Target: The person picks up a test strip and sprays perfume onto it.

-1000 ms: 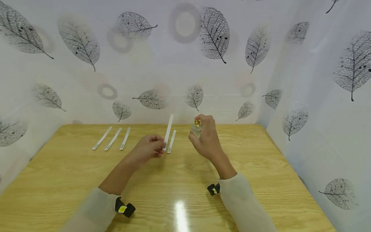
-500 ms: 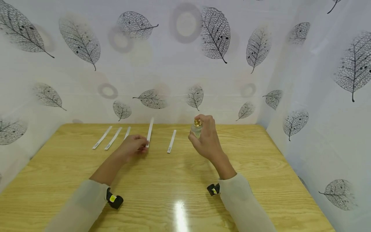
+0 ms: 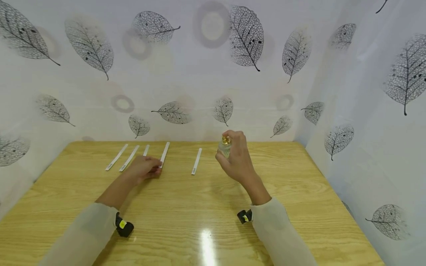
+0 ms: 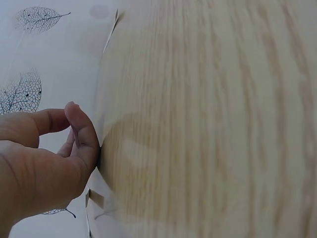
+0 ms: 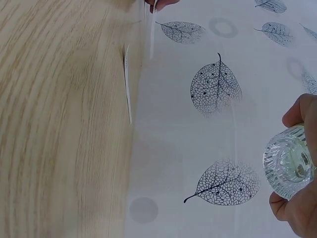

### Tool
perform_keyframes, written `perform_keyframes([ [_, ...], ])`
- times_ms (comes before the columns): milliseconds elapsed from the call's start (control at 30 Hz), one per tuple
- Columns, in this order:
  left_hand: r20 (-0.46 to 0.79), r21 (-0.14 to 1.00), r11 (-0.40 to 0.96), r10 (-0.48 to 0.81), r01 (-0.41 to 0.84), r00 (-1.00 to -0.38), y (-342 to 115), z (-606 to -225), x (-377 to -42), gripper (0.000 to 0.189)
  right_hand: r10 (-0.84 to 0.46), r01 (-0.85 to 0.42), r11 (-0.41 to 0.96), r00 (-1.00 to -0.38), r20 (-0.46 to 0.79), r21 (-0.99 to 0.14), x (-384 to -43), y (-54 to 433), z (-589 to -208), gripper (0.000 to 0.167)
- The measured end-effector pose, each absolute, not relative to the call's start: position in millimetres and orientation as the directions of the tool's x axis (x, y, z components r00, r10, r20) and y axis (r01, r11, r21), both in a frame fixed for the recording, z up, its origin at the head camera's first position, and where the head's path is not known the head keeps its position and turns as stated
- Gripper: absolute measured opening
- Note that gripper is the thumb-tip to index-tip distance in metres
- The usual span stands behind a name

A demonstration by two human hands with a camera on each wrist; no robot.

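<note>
My left hand point(image 3: 144, 169) pinches the near end of a white paper test strip point(image 3: 165, 152), which slants away from me just above or on the table; the exact gap cannot be told. In the left wrist view the left hand point(image 4: 54, 153) has thumb and finger bent together, and the strip is hidden. My right hand point(image 3: 237, 159) holds up a clear glass perfume bottle point(image 3: 225, 148) with a gold spray neck, forefinger on its top. The bottle's ribbed glass base point(image 5: 287, 161) faces the right wrist view.
Left of the held strip lie a left strip point(image 3: 116, 157), a middle strip point(image 3: 129, 158) and one partly covered strip point(image 3: 146, 149). Another strip point(image 3: 196, 161) lies between the hands. A leaf-print curtain point(image 3: 186, 74) stands behind the wooden table point(image 3: 186, 221).
My left hand has carried its strip leftward, away from the strip between the hands, and lowered it beside the left group. The right hand and bottle have stayed in place.
</note>
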State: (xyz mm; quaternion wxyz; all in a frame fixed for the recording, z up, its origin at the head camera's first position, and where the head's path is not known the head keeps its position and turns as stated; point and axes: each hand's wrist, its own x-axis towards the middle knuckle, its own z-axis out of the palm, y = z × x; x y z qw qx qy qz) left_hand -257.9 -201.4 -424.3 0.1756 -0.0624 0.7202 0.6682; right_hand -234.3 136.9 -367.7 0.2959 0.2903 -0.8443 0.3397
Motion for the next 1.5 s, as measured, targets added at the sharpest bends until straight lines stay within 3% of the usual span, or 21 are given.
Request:
perform_keyframes([
  [567, -0.363, 0.932, 0.093, 0.168, -0.352, -0.917, -206, -424, -258, 0.043, -0.302, -0.698, 0.590, -0.657, 0.691, -0.406, -233, 136, -365, 0.056],
  [867, -0.393, 0.897, 0.250, 0.075, -0.364, -0.916, -209, -410, -255, 0.040, -0.309, -0.710, 0.586, -0.641, 0.703, -0.390, -233, 136, -365, 0.055],
  [1500, -0.353, 0.905, 0.312, 0.171, -0.290, -0.920, -185, -401, -272, 0.045, -0.314, -0.712, 0.587, -0.638, 0.703, -0.384, -233, 137, -363, 0.054],
])
